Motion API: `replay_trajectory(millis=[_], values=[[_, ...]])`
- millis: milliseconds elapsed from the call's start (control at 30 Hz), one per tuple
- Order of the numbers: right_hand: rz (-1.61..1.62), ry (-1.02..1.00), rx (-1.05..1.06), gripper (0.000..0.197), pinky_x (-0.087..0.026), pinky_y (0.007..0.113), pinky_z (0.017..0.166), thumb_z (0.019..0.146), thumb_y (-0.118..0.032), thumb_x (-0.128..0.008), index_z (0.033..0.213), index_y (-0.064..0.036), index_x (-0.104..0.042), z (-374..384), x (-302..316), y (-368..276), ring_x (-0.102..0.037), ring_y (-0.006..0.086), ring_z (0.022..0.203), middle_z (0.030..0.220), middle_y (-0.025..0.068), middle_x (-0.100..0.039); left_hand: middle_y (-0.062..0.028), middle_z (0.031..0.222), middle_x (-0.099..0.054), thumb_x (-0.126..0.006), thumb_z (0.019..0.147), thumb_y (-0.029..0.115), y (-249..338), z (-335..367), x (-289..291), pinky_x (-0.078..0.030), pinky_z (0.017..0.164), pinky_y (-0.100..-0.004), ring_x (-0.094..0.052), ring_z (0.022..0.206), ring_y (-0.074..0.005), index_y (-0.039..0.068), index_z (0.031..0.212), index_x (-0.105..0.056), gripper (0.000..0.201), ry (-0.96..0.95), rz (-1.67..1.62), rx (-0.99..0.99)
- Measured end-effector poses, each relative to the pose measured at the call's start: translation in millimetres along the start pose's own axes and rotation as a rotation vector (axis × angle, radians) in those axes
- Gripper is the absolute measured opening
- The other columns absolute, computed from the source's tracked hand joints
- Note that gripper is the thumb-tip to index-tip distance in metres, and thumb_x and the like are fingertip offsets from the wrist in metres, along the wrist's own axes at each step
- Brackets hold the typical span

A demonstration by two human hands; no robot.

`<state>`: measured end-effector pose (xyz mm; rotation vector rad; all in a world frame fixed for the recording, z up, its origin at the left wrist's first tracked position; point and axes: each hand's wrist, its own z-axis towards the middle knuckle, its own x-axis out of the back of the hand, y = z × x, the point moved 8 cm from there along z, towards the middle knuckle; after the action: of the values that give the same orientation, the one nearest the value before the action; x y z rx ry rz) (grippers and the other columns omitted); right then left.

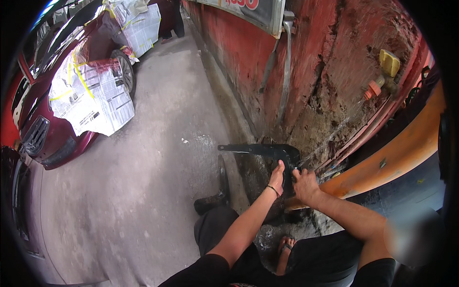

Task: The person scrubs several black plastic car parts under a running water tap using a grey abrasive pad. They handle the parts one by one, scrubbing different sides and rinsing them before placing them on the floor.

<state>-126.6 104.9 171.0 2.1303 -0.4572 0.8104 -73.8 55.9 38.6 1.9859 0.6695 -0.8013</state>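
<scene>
A long black L-shaped part (258,149), like a piece of car trim, is held up low by the foot of the wall. My left hand (276,181) is closed on its bent end, thumb pointing up along it; its other fingers are mostly hidden behind the part. My right hand (306,185) has bent fingers on the same end, to the right of the left hand. From the tap (373,90), with its orange-red spout, a thin stream of water falls toward the part near my right fingers. Another dark, angled piece (210,204) rests on the ground left of my hands.
At right, a curved orange panel (382,165) like a bumper lies close to my right forearm. A worn red wall (311,62) runs along the right. A dark red car (62,148) covered partly with taped newspaper (98,98) stands left on the concrete floor (143,191).
</scene>
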Motion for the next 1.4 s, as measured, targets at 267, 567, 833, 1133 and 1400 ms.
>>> replay_trajectory(millis=[267, 567, 833, 1133, 1400], values=[[0.065, 0.220, -0.060, 0.030, -0.051, 0.039, 0.079, 0.102, -0.036, -0.058, 0.104, -0.0155, -0.080, 9, 11, 27, -0.056, 0.0253, 0.108, 0.119, 0.0069, -0.047, -0.0120, 0.149, -0.053, -0.043, 0.106, 0.061, 11, 10, -4, -0.040, 0.115, -0.0512, -0.047, 0.139, -0.0287, 0.006, 0.148, -0.049, 0.069, 0.022, -0.028, -0.065], [0.266, 0.332, 0.003, 0.021, -0.058, 0.040, 0.077, 0.089, -0.026, -0.065, 0.089, -0.0155, -0.083, 9, 15, 29, -0.063, 0.0256, 0.102, 0.114, 0.0068, -0.056, -0.0144, 0.159, -0.045, -0.047, 0.105, 0.062, 26, 10, 17, -0.037, 0.118, -0.0484, -0.047, 0.142, -0.0298, 0.003, 0.152, -0.045, 0.075, 0.130, -0.002, -0.194], [0.560, 0.328, -0.200, 0.025, -0.059, 0.047, 0.084, 0.090, -0.021, -0.064, 0.108, -0.0045, -0.069, -11, 30, 70, -0.068, 0.0404, 0.101, 0.119, 0.0229, -0.056, -0.0161, 0.148, -0.055, -0.047, 0.104, 0.064, 26, 4, 19, -0.041, 0.115, -0.0443, -0.055, 0.134, -0.0285, 0.002, 0.149, -0.047, 0.077, 0.082, -0.131, -0.069], [0.907, 0.376, -0.303, 0.049, -0.058, 0.051, 0.087, 0.089, -0.008, -0.065, 0.133, -0.0024, -0.043, -14, 8, 57, -0.066, 0.0477, 0.102, 0.126, 0.0265, -0.046, -0.0143, 0.159, -0.042, -0.035, 0.106, 0.067, 6, -15, -17, -0.032, 0.121, -0.0436, -0.043, 0.143, -0.0268, 0.000, 0.157, -0.036, 0.084, 0.149, -0.062, -0.092], [0.785, 0.597, -0.415, 0.046, -0.059, 0.056, 0.076, 0.087, -0.006, -0.063, 0.130, -0.0045, -0.045, 15, 27, 103, -0.067, 0.0511, 0.086, 0.116, 0.0290, -0.052, -0.0149, 0.141, -0.059, -0.036, 0.109, 0.059, -6, -36, -35, -0.044, 0.111, -0.0386, -0.057, 0.129, -0.0235, -0.004, 0.145, -0.050, 0.074, 0.154, 0.156, -0.164]])
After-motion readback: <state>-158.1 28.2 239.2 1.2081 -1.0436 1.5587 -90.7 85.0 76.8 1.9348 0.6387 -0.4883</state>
